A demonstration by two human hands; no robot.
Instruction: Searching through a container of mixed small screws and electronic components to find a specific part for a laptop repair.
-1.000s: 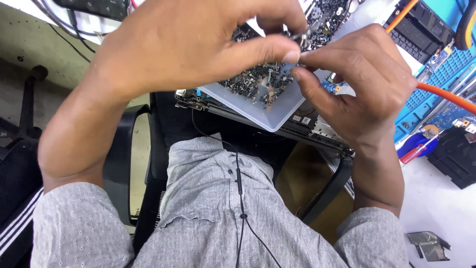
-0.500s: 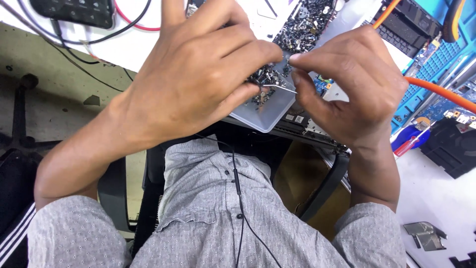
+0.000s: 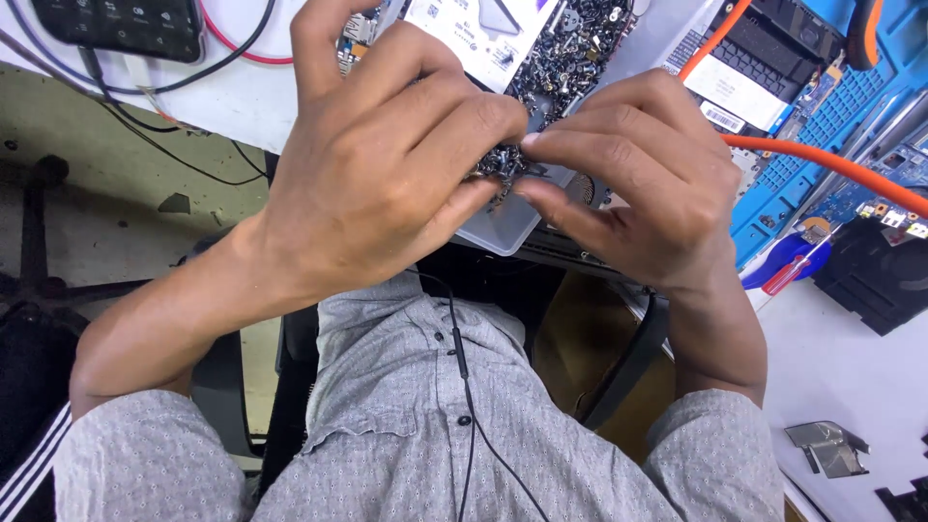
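Both hands, the left hand (image 3: 387,164) and right hand (image 3: 638,184), pinch a clump of small dark screws (image 3: 498,162) above the pale tray (image 3: 503,232).

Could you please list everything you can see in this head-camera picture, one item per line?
tray of small screws: one, pale grey, heaped with dark screws, at table edge under both hands
orange cable: one, orange, across blue mat at right
blue mat: one, blue, upper right
screwdriver: one, red and blue handle, right of the hands
black device: one, black, top left, cables attached
metal bracket: one, grey, lower right
earphone wire: one, black, down the grey shirt
left hand: pinching screws over the tray
right hand: fingertips meeting the left hand's
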